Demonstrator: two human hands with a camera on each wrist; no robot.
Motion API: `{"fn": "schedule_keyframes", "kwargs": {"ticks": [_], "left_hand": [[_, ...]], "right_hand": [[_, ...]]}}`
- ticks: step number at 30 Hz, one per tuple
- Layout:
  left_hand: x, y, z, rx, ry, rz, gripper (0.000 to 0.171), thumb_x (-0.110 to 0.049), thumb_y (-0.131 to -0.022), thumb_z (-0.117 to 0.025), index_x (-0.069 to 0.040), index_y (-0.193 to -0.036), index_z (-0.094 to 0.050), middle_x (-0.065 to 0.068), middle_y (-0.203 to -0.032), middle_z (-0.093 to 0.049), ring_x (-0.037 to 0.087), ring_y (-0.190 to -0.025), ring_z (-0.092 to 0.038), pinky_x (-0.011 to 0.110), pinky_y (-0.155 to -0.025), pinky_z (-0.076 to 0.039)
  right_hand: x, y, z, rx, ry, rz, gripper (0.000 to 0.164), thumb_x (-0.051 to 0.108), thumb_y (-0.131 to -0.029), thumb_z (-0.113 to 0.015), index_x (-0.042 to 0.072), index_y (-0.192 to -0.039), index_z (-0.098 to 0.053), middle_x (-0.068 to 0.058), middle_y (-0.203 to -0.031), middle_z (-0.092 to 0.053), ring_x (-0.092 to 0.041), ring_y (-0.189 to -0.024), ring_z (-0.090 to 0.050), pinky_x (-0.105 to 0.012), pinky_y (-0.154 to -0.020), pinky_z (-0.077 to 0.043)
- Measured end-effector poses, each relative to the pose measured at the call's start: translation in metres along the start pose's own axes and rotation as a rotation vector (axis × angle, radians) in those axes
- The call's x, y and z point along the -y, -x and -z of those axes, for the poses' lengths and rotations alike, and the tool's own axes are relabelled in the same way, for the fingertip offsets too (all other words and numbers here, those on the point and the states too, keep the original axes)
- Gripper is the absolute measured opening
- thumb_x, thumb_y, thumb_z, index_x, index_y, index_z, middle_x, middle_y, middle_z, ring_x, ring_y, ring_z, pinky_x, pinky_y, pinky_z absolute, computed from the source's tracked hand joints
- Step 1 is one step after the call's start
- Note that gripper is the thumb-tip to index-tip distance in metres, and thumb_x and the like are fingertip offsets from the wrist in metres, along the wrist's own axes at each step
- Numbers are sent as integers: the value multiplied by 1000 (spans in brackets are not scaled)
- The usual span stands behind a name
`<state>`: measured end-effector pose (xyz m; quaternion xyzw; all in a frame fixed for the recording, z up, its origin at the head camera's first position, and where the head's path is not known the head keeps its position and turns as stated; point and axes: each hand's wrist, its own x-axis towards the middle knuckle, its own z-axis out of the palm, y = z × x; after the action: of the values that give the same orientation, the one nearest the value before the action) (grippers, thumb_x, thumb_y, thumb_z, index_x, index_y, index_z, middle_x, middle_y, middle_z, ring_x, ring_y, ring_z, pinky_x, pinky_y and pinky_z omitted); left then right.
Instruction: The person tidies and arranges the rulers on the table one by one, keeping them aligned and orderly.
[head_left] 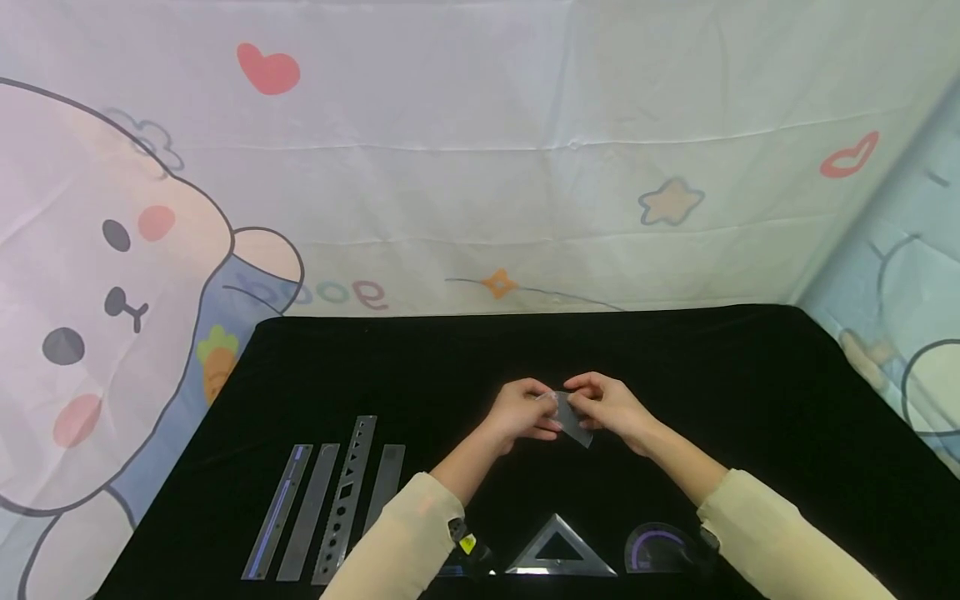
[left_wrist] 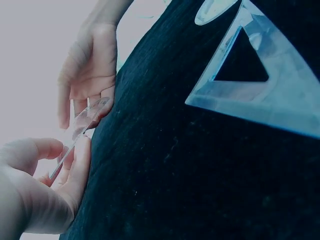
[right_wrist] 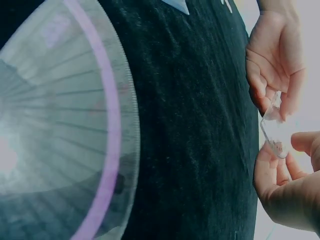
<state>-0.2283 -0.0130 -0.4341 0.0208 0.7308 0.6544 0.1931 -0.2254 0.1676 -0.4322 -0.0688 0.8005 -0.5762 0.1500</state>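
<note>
Both hands hold a thin clear plastic piece [head_left: 573,423] above the black tabletop. One pointed corner of it hangs down between the hands; fingers hide much of its outline, so its exact kind cannot be told. My left hand [head_left: 522,411] pinches the left side with thumb and fingers. On the other side, my right hand [head_left: 611,408] has its thumb and fingers at the edge. Seen from the left wrist, the piece [left_wrist: 80,125] is tilted nearly edge-on. Nearer my body lie a clear set square [head_left: 558,562] and a protractor [head_left: 660,548].
Several rulers lie side by side at the left: a purple-striped ruler [head_left: 277,512], a plain ruler [head_left: 309,510], a stencil ruler [head_left: 345,500] with cut-outs, and a shorter-looking ruler [head_left: 387,479] partly behind my left sleeve. A printed cloth [head_left: 480,192] hangs behind the table.
</note>
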Motion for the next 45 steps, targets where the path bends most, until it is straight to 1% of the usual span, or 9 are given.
{"fn": "schedule_keyframes", "kwargs": {"ticks": [3, 6, 11, 15, 19, 27, 34, 39, 45], "left_hand": [[0, 1, 0, -12, 23, 3, 17, -12, -90, -56, -3, -104, -56, 12, -86, -63, 18, -67, -67, 32, -63, -57], [0, 3, -1, -22, 41, 4, 18, -12, -90, -56, -3, -105, -56, 15, -90, -63, 19, -68, -67, 33, -65, -57], [-1, 4, -2, -46, 72, -1, 19, -10, -89, -56, -3, -106, -55, 15, -90, -63, 19, -68, -67, 33, -65, -57], [-1, 6, -4, -37, 64, -8, 18, -8, -88, -56, -2, -105, -55, 14, -87, -64, 19, -68, -68, 32, -62, -57], [1, 6, -5, -8, -2, -12, 18, -8, -86, -59, -3, -103, -55, 11, -85, -65, 18, -68, -67, 31, -61, -57], [0, 7, -2, 70, -151, -77, 19, -9, -82, -64, -7, -101, -60, 7, -85, -66, 16, -71, -65, 28, -61, -57], [-3, 8, -3, 101, -237, -115, 14, -10, -83, -65, -5, -96, -65, 5, -83, -66, 19, -73, -66, 28, -61, -57], [-3, 10, -8, 156, -270, -123, 13, -10, -82, -66, -3, -94, -65, 5, -79, -66, 21, -69, -66, 28, -59, -57], [-5, 15, -22, 193, -257, -145, 10, -6, -81, -67, -5, -90, -64, 5, -76, -64, 19, -64, -65, 27, -57, -56]], "right_hand": [[-1, 5, 1, 15, -53, -19, 40, 22, -94, -51, -1, -126, -44, -17, -110, -55, -21, -91, -60, -34, -79, -55], [-2, 10, 1, 23, -84, -41, 41, 22, -94, -50, -1, -127, -41, -19, -112, -54, -21, -93, -60, -35, -79, -55], [-4, 16, -1, -23, -84, -66, 35, 17, -93, -53, -1, -121, -45, -13, -100, -56, -17, -85, -59, -32, -75, -56], [-5, 19, -1, -60, -55, -36, 28, 14, -91, -55, -2, -114, -48, -8, -91, -56, -15, -78, -58, -29, -71, -55], [-5, 24, 2, -52, -20, -7, 25, 14, -91, -55, -1, -111, -49, -8, -89, -55, -18, -78, -56, -30, -71, -54], [-4, 34, 11, 0, 32, -5, 26, 16, -92, -54, 1, -112, -50, -8, -87, -53, -19, -78, -54, -31, -72, -53], [-7, 42, 18, 36, 77, 6, 26, 14, -90, -54, 1, -112, -50, -12, -87, -54, -21, -77, -52, -32, -71, -51], [-12, 49, 25, 68, 142, 48, 27, 16, -90, -56, 1, -111, -52, -15, -87, -55, -24, -78, -55, -32, -69, -51], [-19, 56, 37, 75, 215, 60, 23, 18, -88, -58, 6, -107, -54, -12, -88, -59, -24, -75, -57, -30, -63, -52]]}}
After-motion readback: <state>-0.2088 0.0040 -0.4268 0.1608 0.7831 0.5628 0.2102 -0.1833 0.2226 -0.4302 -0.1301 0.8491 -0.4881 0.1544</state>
